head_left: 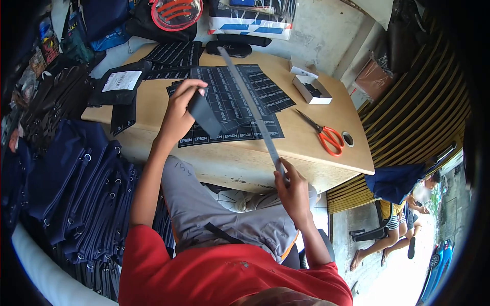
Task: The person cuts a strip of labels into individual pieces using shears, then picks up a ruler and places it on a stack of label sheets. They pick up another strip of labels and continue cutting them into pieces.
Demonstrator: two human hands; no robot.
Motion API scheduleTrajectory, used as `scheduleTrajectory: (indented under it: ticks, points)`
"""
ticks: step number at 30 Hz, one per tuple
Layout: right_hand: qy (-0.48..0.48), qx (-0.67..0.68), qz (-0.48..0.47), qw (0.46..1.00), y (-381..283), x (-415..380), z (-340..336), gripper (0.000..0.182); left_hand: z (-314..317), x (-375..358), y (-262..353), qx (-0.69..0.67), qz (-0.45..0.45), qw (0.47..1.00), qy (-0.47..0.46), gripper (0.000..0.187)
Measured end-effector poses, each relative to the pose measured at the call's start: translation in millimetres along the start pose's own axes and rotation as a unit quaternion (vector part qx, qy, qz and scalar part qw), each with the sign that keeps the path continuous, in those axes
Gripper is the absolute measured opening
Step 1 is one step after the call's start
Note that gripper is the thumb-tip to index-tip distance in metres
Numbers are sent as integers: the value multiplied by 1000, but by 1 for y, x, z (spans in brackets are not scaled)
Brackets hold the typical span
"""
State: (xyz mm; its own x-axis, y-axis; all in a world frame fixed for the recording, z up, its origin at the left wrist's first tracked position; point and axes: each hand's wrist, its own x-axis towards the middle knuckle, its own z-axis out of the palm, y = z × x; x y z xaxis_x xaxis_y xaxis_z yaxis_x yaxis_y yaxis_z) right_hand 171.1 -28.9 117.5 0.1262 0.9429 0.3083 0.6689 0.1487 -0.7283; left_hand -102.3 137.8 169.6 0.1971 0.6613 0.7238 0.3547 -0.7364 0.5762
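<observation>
My right hand (293, 193) is closed around the lower end of a long metal ruler (248, 97), which slants up and away over the table. Between the fingers of my left hand (181, 106) is a plain dark piece of sheet (205, 115), its lower end hanging down. Beneath both lie black sheets (224, 94) printed with rows of EPSON labels, partly overlapping. Orange-handled scissors (331, 140) rest on the table to the right of the sheets, blades pointing away.
On the wooden table (306, 122) stand an open white box (317, 97), a dark case (228, 49) and a black package (118, 81) with a white label. Navy bags (84, 188) are piled at left. Two people (400, 219) sit outside at right.
</observation>
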Motion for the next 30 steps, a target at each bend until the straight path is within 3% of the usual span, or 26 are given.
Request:
scheduleTrajectory:
  ticks: [2,4,5,6,8,9,12,13,24,27,30]
  points:
    - [-38,-26,-30,998,5,9,18,38,-26,-18,33,-42,18,999,-23,26]
    - [-52,-49,-45,996,-1,16,25,42,-47,-38,50,-173,69,981,-57,35]
    - [-62,-77,-57,993,-5,19,27,46,-50,-51,58,-268,87,958,-49,40]
    - [-69,-72,-58,993,-7,24,29,46,-60,-57,75,-320,116,935,-96,45]
    - [-107,-70,-78,989,-9,31,28,53,-59,-69,114,-444,217,861,-123,46]
    - [-131,-38,-87,987,-9,35,26,57,-55,-76,135,-493,210,835,-127,45]
    - [-213,66,60,973,-38,39,8,62,-38,-92,181,-583,180,783,-121,41]
    - [-195,90,26,976,-28,37,11,64,-33,-95,186,-597,173,775,-115,39]
    - [-99,203,62,972,26,26,-27,52,-15,-77,182,-596,170,781,-74,24]
    - [-136,246,105,954,34,25,-23,49,-14,-65,172,-587,156,792,-66,20]
    - [-253,285,187,905,41,22,-11,52,-1,-57,163,-590,129,795,-58,16]
